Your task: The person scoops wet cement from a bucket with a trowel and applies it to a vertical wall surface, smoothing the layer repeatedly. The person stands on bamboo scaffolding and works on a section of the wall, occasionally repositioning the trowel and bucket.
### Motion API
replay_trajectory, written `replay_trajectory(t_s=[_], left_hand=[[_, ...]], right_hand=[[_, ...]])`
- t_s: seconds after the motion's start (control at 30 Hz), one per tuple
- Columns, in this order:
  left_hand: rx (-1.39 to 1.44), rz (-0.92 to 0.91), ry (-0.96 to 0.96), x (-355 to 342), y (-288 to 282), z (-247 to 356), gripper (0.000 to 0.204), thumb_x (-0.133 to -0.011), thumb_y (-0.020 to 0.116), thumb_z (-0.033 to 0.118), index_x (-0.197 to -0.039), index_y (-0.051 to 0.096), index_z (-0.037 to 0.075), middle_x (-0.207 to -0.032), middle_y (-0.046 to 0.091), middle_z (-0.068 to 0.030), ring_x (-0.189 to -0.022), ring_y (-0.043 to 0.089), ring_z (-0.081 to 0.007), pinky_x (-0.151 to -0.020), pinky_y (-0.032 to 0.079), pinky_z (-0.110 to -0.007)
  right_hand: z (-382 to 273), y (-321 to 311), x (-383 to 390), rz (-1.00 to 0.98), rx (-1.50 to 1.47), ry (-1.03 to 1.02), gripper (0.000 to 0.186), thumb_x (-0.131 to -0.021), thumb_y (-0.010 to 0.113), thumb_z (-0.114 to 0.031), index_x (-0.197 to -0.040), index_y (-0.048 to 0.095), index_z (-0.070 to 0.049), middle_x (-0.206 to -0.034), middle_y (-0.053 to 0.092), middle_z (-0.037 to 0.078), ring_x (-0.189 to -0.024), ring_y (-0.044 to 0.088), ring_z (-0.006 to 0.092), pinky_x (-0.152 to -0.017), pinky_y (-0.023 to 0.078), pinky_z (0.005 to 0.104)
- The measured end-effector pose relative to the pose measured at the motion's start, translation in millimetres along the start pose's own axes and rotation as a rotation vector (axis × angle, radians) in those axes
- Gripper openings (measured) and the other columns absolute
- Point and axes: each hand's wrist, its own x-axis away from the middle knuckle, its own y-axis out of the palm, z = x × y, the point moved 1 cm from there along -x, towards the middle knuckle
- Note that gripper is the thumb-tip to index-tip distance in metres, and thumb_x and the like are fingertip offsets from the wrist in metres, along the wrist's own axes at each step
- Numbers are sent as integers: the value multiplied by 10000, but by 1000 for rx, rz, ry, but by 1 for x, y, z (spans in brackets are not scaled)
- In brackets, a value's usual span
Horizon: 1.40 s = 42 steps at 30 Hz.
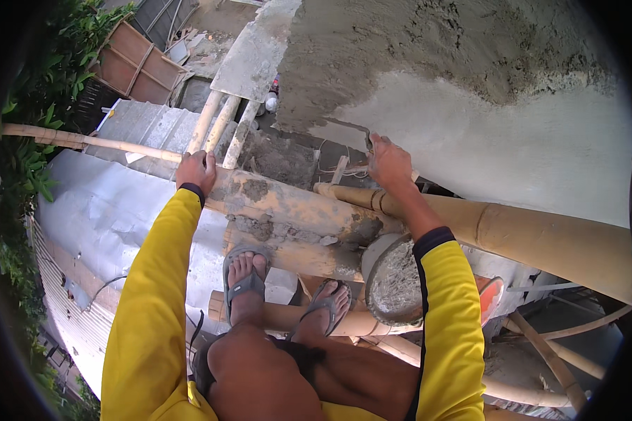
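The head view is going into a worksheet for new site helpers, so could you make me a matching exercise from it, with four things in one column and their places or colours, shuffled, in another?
Column one
1. Left hand
2. Right hand
3. Round container
4. Left sleeve

Column two
A. Yellow
B. By the grey wall
C. Beside the right sleeve
D. At the ends of slim bamboo poles

Pairs: 1-D, 2-B, 3-C, 4-A
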Motion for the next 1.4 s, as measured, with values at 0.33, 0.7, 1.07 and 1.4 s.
replay_trajectory(t_s=[0.33, 0.7, 1.07, 1.4], left_hand=[[-40, 13, -1, -7, 2, 1, 452, -1026, 456, 422, -963, 692, 42, -976, 664, -267, -962, 649, -454, -872, 523, -547], [-28, 13, 8, -10, 10, -5, 457, -1023, 472, 432, -965, 705, 43, -966, 671, -263, -959, 648, -453, -869, 524, -544], [-27, 9, 6, -9, 5, -1, 462, -1020, 471, 424, -968, 708, 32, -982, 677, -271, -965, 645, -456, -876, 520, -545], [-31, 18, 4, -6, 1, 2, 441, -1023, 465, 406, -955, 706, 43, -959, 699, -249, -983, 648, -437, -882, 522, -543]], right_hand=[[9, 26, -20, 70, -5, 87, 505, -932, 627, -183, -1421, 526, -106, -1189, 665, 153, -1021, 711, 351, -873, 579, 447], [-2, 16, -16, 93, -49, 47, 459, -894, 649, -123, -1343, 566, -71, -1144, 682, 169, -997, 716, 364, -867, 582, 444], [-9, 18, -22, 36, -70, 43, 449, -878, 690, -168, -1309, 588, -96, -1151, 700, 155, -1009, 722, 356, -869, 585, 442], [-3, 19, -26, 65, -48, 44, 479, -944, 634, -226, -1388, 548, -70, -1192, 675, 177, -1050, 695, 371, -909, 557, 466]])
